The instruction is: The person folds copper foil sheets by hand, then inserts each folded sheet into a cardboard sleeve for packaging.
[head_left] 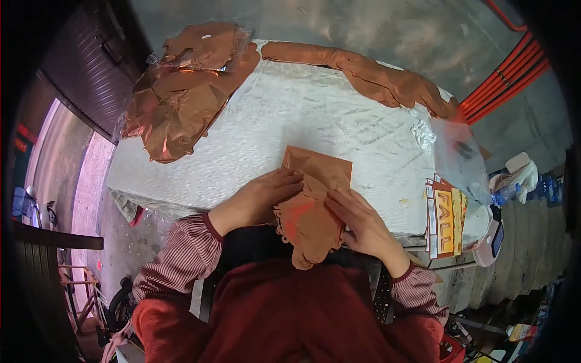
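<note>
A flat copper-coloured foil balloon (305,221), partly folded, lies over the table's near edge, its lower end hanging towards my lap. My left hand (266,195) grips its left side, fingers curled over the top. On the other side my right hand (362,222) holds it, with fingers lying across the foil and the thumb lower down by the edge. A squarish copper foil part (321,166) extends beyond my fingertips on the white table cover. Some of the folds beneath my hands are hidden.
A pile of copper foil balloons (181,103) lies at the back left, with a clear plastic bag (209,45) on top. More long copper foil pieces (369,75) line the far edge. Printed cards reading "FALL" (445,221) lie at the right, near crumpled white material (423,134).
</note>
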